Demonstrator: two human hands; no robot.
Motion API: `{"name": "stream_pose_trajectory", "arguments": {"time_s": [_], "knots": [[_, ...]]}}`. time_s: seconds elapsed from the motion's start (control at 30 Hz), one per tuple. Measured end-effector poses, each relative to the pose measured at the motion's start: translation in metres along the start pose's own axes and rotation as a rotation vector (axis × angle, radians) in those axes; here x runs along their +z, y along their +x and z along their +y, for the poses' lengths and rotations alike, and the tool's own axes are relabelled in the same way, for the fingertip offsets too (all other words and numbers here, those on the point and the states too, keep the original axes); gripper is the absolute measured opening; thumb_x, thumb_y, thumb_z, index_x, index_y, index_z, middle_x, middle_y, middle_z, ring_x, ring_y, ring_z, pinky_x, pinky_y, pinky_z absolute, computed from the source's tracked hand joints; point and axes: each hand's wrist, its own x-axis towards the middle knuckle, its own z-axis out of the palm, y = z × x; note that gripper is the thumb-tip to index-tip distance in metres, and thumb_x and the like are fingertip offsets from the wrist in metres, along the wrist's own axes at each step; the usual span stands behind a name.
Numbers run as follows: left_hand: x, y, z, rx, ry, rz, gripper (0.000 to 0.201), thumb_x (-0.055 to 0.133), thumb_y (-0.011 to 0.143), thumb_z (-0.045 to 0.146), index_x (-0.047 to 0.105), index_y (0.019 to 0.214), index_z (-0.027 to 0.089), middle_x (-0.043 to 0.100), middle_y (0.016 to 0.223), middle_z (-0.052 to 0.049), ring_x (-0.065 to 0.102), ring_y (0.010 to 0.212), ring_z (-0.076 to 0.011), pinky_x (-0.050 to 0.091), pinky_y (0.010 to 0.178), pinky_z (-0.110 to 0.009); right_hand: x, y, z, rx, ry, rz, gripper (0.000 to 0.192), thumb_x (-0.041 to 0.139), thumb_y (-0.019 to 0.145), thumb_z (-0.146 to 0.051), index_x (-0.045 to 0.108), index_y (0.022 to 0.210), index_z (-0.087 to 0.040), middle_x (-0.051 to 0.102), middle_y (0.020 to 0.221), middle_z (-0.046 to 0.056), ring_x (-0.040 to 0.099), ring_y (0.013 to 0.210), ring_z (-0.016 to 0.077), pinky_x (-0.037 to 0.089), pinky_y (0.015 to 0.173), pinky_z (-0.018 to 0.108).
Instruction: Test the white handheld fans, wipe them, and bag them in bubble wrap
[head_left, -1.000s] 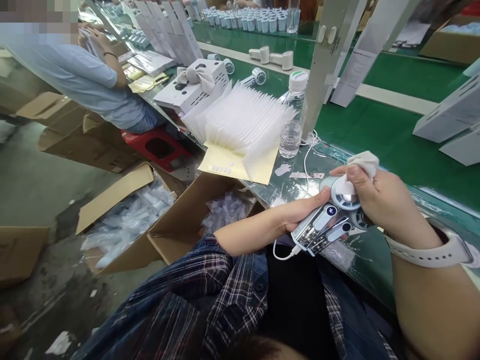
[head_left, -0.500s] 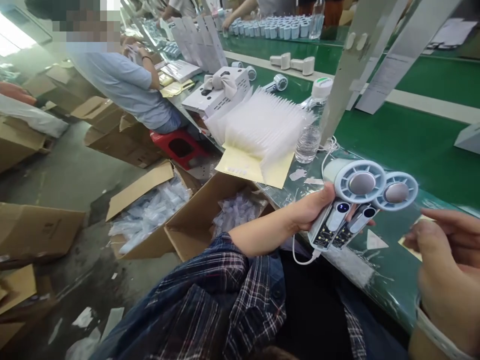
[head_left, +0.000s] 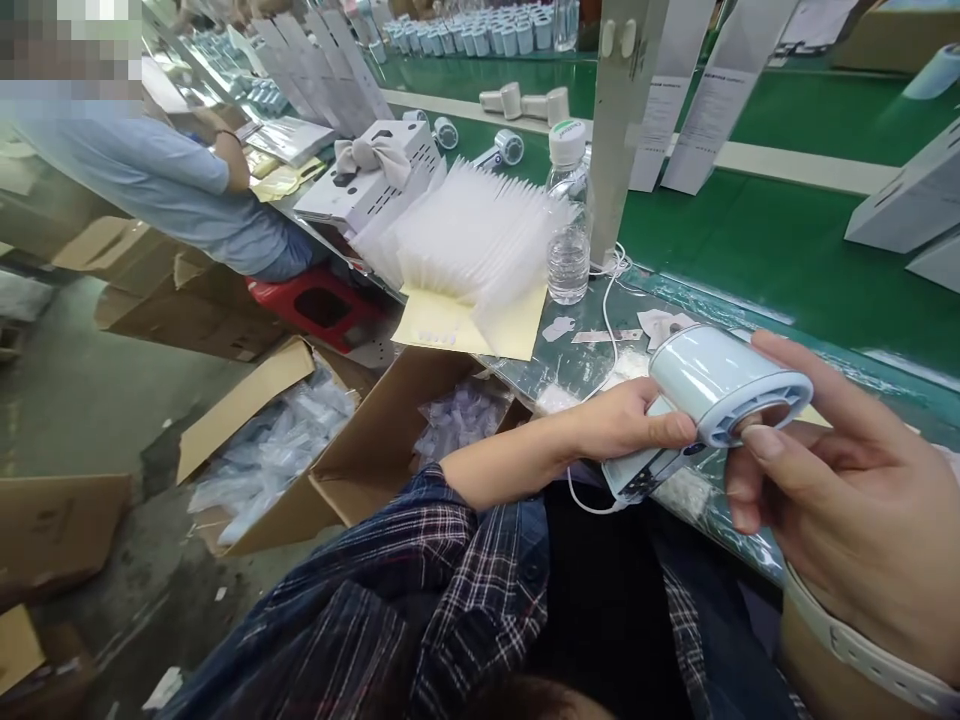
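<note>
My left hand (head_left: 637,415) is closed round a light blue handheld fan (head_left: 724,372), just under its round head. The fan is tilted, its ringed end facing right, and a dark circuit board shows along the handle. A white cable (head_left: 589,508) runs to the bottom of the handle. My right hand (head_left: 855,470) is at the ringed end: the thumb presses by the centre disc and the index finger lies along the far rim. Whether a second fan sits behind this one, I cannot tell.
White clear-edged sleeves (head_left: 480,235) stand on a yellow sheet (head_left: 517,330), beside a water bottle (head_left: 568,250) and a metal post (head_left: 619,130). Cardboard boxes (head_left: 390,450) with bagged parts are at my left. A person in light blue (head_left: 150,160) sits farther along the bench.
Two fans showed side by side in my left hand; now one is plainly visible, turned to face right. My right hand has moved left onto its ringed end. The view has swung right.
</note>
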Motion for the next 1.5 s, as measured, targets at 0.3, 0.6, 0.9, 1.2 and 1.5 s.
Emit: {"name": "stream_pose_trajectory", "arguments": {"time_s": [0.3, 0.6, 0.9, 1.2, 1.5], "knots": [[-0.005, 0.001, -0.008, 0.122, 0.256, -0.063, 0.101, 0.081, 0.055, 0.101, 0.076, 0.107, 0.015, 0.077, 0.111, -0.012, 0.070, 0.113, -0.0306, 0.053, 0.109, -0.045, -0.001, 0.004, 0.012, -0.095, 0.105, 0.004, 0.060, 0.099, 0.076, -0.042, 0.083, 0.134, -0.040, 0.062, 0.055, -0.003, 0.054, 0.035, 0.0189, 0.047, 0.027, 0.030], [-0.012, -0.001, -0.009, 0.150, 0.383, -0.086, 0.099, 0.072, 0.067, 0.103, 0.072, 0.114, 0.016, 0.075, 0.110, -0.010, 0.069, 0.109, -0.0288, 0.052, 0.106, -0.045, 0.002, 0.009, 0.011, -0.098, 0.149, -0.041, 0.052, 0.101, 0.074, -0.041, 0.087, 0.124, -0.045, 0.063, 0.051, -0.002, 0.055, 0.033, 0.0182, 0.048, 0.028, 0.028], [-0.009, -0.002, -0.003, 0.166, 0.349, -0.101, 0.092, 0.078, 0.066, 0.099, 0.072, 0.107, 0.017, 0.073, 0.108, -0.009, 0.066, 0.107, -0.0266, 0.050, 0.105, -0.040, 0.004, 0.009, 0.011, -0.072, 0.166, -0.052, 0.057, 0.106, 0.068, -0.044, 0.087, 0.122, -0.046, 0.063, 0.053, -0.003, 0.058, 0.035, 0.0180, 0.052, 0.030, 0.028], [-0.008, -0.005, -0.004, 0.167, 0.312, -0.068, 0.087, 0.083, 0.065, 0.094, 0.070, 0.103, 0.017, 0.069, 0.101, -0.006, 0.062, 0.098, -0.0217, 0.049, 0.100, -0.037, 0.005, 0.011, 0.015, -0.071, 0.186, -0.040, 0.055, 0.104, 0.071, -0.041, 0.087, 0.123, -0.044, 0.063, 0.056, -0.004, 0.057, 0.037, 0.0165, 0.052, 0.030, 0.028], [-0.010, -0.005, -0.003, 0.142, 0.357, -0.063, 0.092, 0.080, 0.065, 0.098, 0.073, 0.107, 0.016, 0.072, 0.106, -0.008, 0.064, 0.105, -0.0244, 0.050, 0.104, -0.039, 0.004, 0.012, 0.017, -0.079, 0.200, -0.032, 0.051, 0.100, 0.073, -0.033, 0.088, 0.121, -0.043, 0.060, 0.053, -0.005, 0.054, 0.036, 0.0160, 0.049, 0.028, 0.027]]}}
